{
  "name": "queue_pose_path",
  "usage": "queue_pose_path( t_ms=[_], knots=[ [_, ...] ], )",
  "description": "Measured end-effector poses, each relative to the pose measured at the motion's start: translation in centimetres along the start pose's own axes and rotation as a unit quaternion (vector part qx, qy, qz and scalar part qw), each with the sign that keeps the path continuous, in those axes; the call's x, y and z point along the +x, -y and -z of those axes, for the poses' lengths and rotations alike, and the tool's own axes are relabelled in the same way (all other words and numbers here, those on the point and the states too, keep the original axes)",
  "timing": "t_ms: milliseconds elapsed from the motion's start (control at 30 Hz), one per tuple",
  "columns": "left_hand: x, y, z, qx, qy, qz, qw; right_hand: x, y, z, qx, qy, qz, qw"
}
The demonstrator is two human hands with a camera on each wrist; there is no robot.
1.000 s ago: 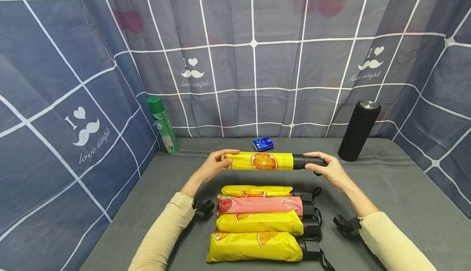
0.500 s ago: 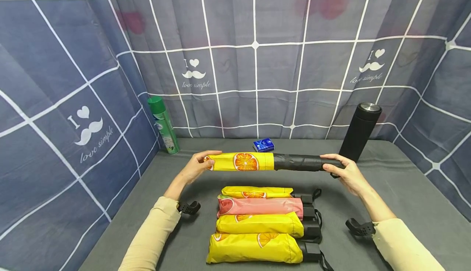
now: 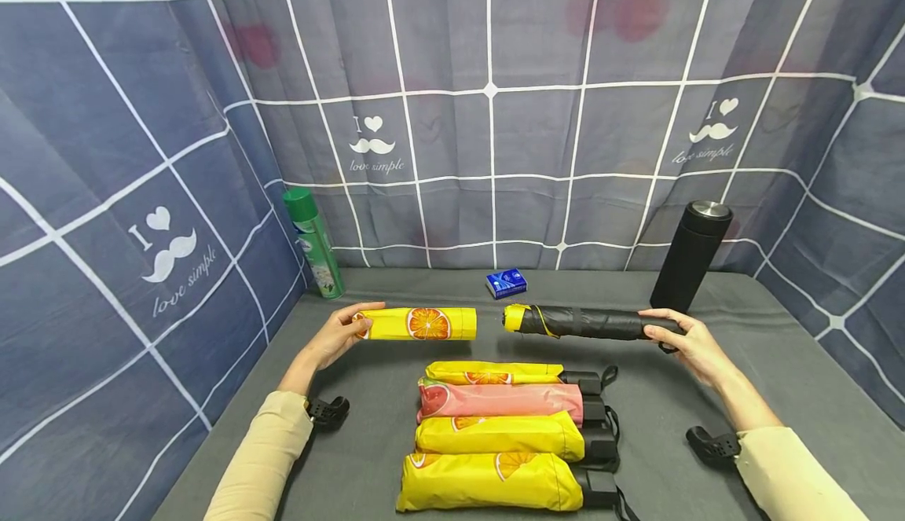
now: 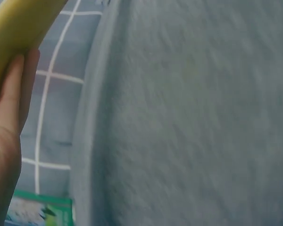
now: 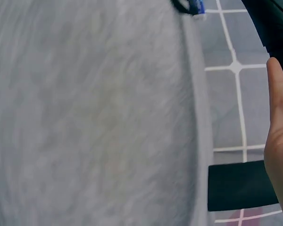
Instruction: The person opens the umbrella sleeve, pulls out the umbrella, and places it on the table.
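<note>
In the head view my left hand (image 3: 332, 340) pinches the left end of a yellow umbrella sleeve (image 3: 452, 324) printed with orange slices. My right hand (image 3: 693, 346) grips the handle of a folded black umbrella (image 3: 587, 322) whose tip shows yellow. A gap separates the sleeve's right end from the umbrella's tip, and both are held level above the table. In the left wrist view the fingers (image 4: 12, 94) lie along the yellow sleeve (image 4: 19, 28). In the right wrist view a finger (image 5: 278, 94) lies along the dark umbrella (image 5: 276, 28).
Below the hands lie several sleeved umbrellas in a column, among them a pink one (image 3: 502, 401) and a yellow one (image 3: 488, 482) nearest me. At the back stand a green spray can (image 3: 314, 246), a small blue packet (image 3: 506, 283) and a black flask (image 3: 689, 258). Checked curtains surround the grey table.
My hands have moved apart, left hand leftward with the sleeve, right hand rightward with the umbrella. The umbrella has slid fully out of the sleeve. The umbrellas on the table stay put.
</note>
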State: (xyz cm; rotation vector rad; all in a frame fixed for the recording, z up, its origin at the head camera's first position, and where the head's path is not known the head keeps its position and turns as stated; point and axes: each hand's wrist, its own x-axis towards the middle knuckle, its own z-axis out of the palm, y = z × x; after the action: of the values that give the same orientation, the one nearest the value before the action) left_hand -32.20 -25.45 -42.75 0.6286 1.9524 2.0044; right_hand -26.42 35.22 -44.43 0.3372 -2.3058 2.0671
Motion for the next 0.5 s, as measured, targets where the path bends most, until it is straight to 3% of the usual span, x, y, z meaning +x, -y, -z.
queue_pose_path(
  t_ms=[233, 367, 500],
  knots=[
    [-0.3, 1.6, 1.3, -0.018, 0.014, 0.016, 0.9996, 0.3, -1.1, 0.4, -0.014, 0.014, -0.025, 1.0],
    [-0.2, 2.8, 2.3, -0.01, 0.004, 0.022, 0.9997, 0.8, -1.5, 0.1, -0.017, 0.026, -0.034, 0.999],
    [-0.1, 3.0, 2.4, 0.001, -0.005, 0.031, 0.9995, 1.0, -1.9, 0.1, -0.028, 0.027, -0.039, 0.998]
  ],
)
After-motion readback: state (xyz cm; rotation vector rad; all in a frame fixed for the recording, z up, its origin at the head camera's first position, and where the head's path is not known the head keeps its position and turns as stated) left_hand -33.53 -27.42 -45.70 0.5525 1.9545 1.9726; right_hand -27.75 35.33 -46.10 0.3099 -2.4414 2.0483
